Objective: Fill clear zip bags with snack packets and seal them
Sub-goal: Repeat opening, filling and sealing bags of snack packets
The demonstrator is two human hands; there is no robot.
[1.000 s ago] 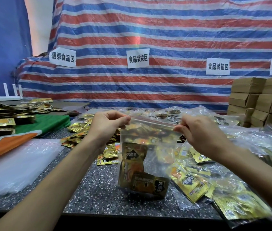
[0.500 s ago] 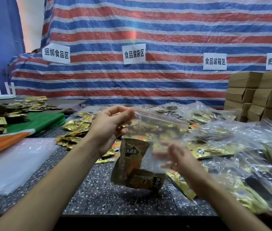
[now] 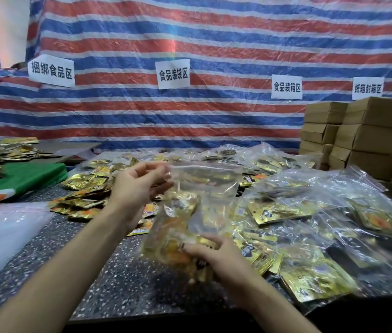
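A clear zip bag [image 3: 204,188] holding gold snack packets hangs tilted above the speckled table [image 3: 89,272]. My left hand [image 3: 139,186] pinches its top left corner at the zip strip. My right hand [image 3: 216,255] grips the bag's lower end from below, fingers curled round the packets inside. The bag is blurred, and I cannot tell whether its zip is closed.
Loose gold packets [image 3: 86,188] lie in a heap left of the bag. Filled clear bags [image 3: 310,212] pile up on the right. Brown cardboard boxes [image 3: 368,138] are stacked at the back right. A sheet of empty plastic bags [image 3: 2,231] and a green cloth [image 3: 22,176] lie at left.
My right hand left the zip strip's right end and dropped to the bag's bottom, where it now grips. The bag has tilted and lifted; my left hand kept its pinch on the corner.
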